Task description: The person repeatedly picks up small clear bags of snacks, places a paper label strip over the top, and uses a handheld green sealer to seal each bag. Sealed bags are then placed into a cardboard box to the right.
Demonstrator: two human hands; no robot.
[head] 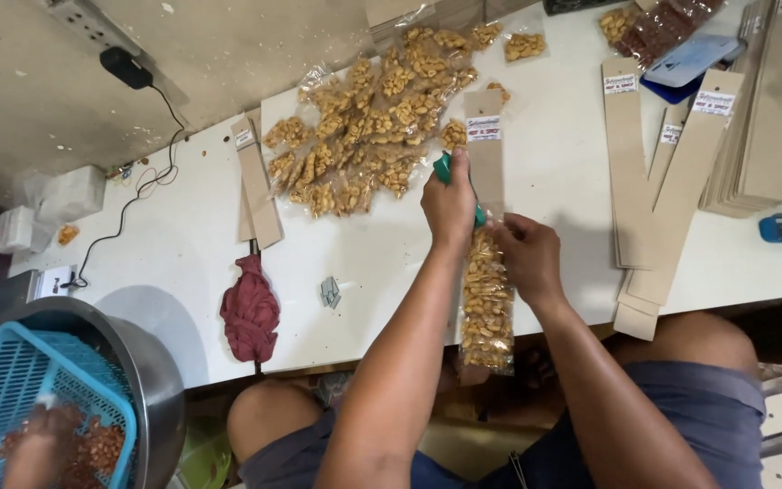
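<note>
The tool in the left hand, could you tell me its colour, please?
Teal green tool, gripped by the left hand; head view.

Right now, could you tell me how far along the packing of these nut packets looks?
Done: a pile of filled clear packets lies on the white table. In hand: the left hand presses a green tool at a cardboard strip, the right hand steadying its nut-filled packets. Left: many blank strips remain unused.
</note>
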